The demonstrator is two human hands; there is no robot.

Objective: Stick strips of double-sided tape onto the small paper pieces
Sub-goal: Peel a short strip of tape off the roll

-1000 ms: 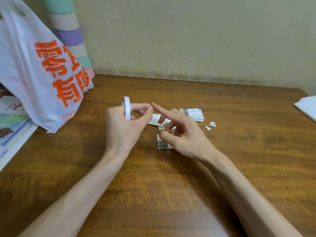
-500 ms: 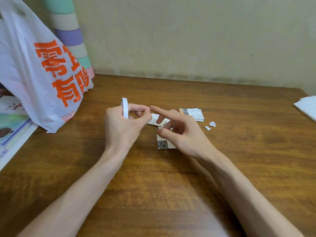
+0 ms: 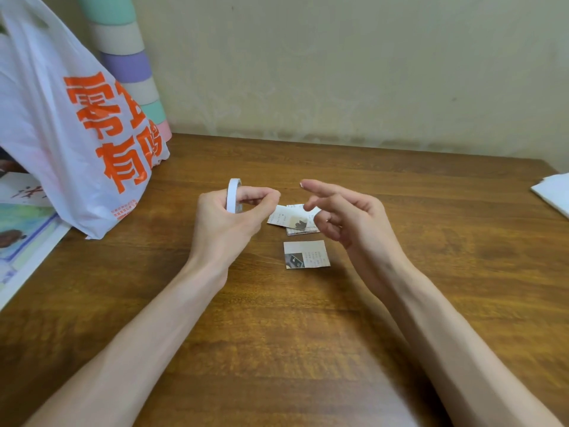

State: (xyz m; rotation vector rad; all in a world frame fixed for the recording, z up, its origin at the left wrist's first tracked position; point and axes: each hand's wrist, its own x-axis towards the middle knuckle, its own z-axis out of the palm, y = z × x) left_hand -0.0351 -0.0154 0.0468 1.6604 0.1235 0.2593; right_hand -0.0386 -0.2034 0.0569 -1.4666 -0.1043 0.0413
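My left hand [image 3: 229, 218] grips a thin white roll of double-sided tape [image 3: 233, 195], held upright on edge above the wooden table [image 3: 308, 318]. My right hand [image 3: 345, 215] hovers to the right of it, index finger stretched out, other fingers loosely curled, holding nothing. A small square paper piece [image 3: 306, 254] with print and a dark picture lies flat between my wrists. Further back, a few more small paper pieces [image 3: 292, 219] overlap, partly hidden behind my right hand.
A white plastic bag [image 3: 70, 124] with orange characters stands at the left, in front of a pastel-striped roll [image 3: 129, 63] against the wall. Printed sheets [image 3: 21, 229] lie at the left edge. White paper [image 3: 554, 192] sits at the far right edge.
My right hand has drawn away to the right from the tape roll, leaving a gap between the hands. The square paper piece it covered now shows fully.
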